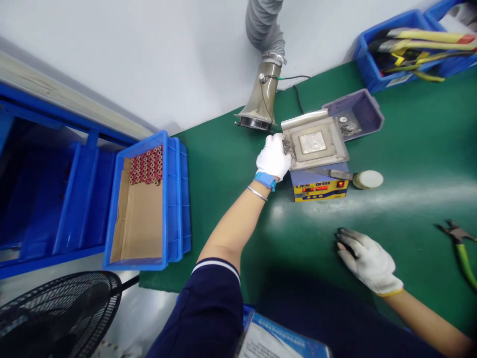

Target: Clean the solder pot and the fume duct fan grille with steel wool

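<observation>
In the head view, the left hand [274,158], in a white glove, is at the left side of the metal tray [337,144] on top of a heating unit [320,192]. Its fingers are bent close together beside a patch of grey scraps [288,147]; whether they grip anything cannot be told. The tray has a square silvery pool [313,142] in its middle, and the unit's yellow front shows lit red digits.

The right hand [368,262], also gloved, is nearer and to the right, low over the green tabletop [298,233], its fingers loosely curled with a gap to the thumb and nothing visible in them.

A flat blade [341,174] reaches from the unit's front edge to a round pale-topped jar [368,179] on the right. Beyond the tray's right side is a purple bin [363,112] with small bits inside. A flared duct hood [258,102] opens on the far left of the unit. Green-handled pliers [462,248] lie at the right, a blue bin [372,69] of tools stands far right, and a blue crate [171,199] with rows of red-and-gold parts [146,166] stands at the left.
</observation>
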Motion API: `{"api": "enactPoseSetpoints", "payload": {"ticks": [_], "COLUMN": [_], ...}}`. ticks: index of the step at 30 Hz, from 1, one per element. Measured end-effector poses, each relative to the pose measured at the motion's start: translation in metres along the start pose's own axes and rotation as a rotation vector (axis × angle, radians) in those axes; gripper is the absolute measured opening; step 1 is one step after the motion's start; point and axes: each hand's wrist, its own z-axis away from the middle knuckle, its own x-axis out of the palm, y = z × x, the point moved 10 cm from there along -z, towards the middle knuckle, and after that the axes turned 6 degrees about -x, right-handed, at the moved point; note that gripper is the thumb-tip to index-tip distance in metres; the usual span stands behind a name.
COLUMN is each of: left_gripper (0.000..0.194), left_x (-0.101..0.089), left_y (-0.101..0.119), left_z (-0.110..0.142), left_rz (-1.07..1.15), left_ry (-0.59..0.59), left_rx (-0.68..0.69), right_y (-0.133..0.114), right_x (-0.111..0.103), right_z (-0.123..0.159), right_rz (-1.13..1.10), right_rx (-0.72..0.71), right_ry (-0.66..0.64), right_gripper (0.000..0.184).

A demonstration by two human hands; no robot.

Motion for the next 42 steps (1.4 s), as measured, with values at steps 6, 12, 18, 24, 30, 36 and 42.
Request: {"api": "enactPoseSetpoints", "payload": {"ticks": [6, 12, 18, 24, 30, 36, 42], "left_gripper": [0.027, 0.05, 0.047, 0.051, 0.049, 0.044, 0.045], "left_x": [0.005, 0.003, 0.008, 0.004, 0.004, 0.005, 0.012], "left_y": [0.023, 0.014, 0.014, 0.023, 0.026, 0.019, 0.016], "left_z": [0.018, 0.039, 0.035, 0.034, 0.001, -0.014, 0.007], "left_rz": [-0.264, -0.245, -0.328, -0.476, -0.537, -0.481, -0.463], "left_ry": [-0.134, -0.228, -0.263, -0.315, -0.293, -0.239, -0.317], "left_rx": [0.123, 0.227, 0.327, 0.507, 0.529, 0.464, 0.525], "right_y": [0.002, 0.001, -0.001, -0.002, -0.006, -0.006, -0.002], "right_x": [0.003, 0.004, 0.003, 0.002, 0.0, 0.001, 0.004], "right_z": [0.001, 0.002, 0.0, 0.0, -0.002, -0.002, -0.001], "right_rz": [-0.013, 0.027, 0.022, 0.036, 0.042, 0.056, 0.059], "right_rx": [0.036, 0.046, 0.039, 0.009, -0.017, -0.017, 0.018], "right_ry": [0.014, 0.013, 0.019, 0.055, 0.079, 0.079, 0.097], "right_gripper": [0.026, 0.028, 0.028, 0.026, 0.024, 0.026, 0.026]}}
